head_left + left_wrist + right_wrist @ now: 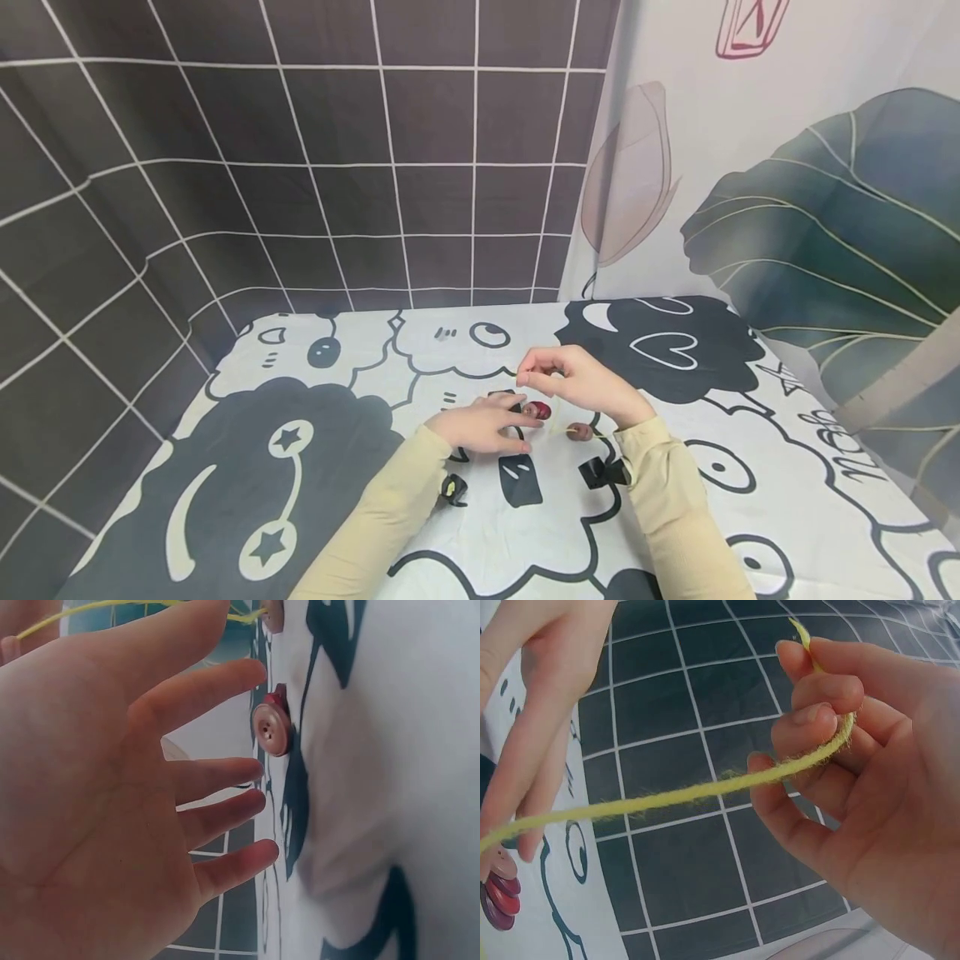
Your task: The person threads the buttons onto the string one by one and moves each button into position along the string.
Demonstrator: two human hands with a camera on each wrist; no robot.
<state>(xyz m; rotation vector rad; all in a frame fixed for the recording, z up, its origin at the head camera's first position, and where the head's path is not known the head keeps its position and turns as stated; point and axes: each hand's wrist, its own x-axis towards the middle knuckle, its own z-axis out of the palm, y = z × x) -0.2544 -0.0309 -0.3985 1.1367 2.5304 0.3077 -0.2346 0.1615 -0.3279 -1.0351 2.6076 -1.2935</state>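
My right hand point(581, 382) is raised over the cloth and pinches a yellow yarn point(697, 789) near its end, between thumb and index finger. From there the strand runs past the curled fingers toward the left. One brown button point(579, 432) lies below the right hand with yarn beside it. My left hand point(483, 423) hovers low with its fingers spread, holding nothing. Close to its fingertips is a small group of buttons: a brown four-hole button point(271, 729) in front, with red and purple buttons point(502, 901) overlapping behind it.
A white cloth point(480, 550) with black cartoon drawings covers the table. Behind it hangs a dark grid-patterned curtain point(435, 200), with a leaf-patterned curtain point(825, 233) at the right. Black wrist devices sit at the left wrist point(453, 489) and right wrist point(602, 473).
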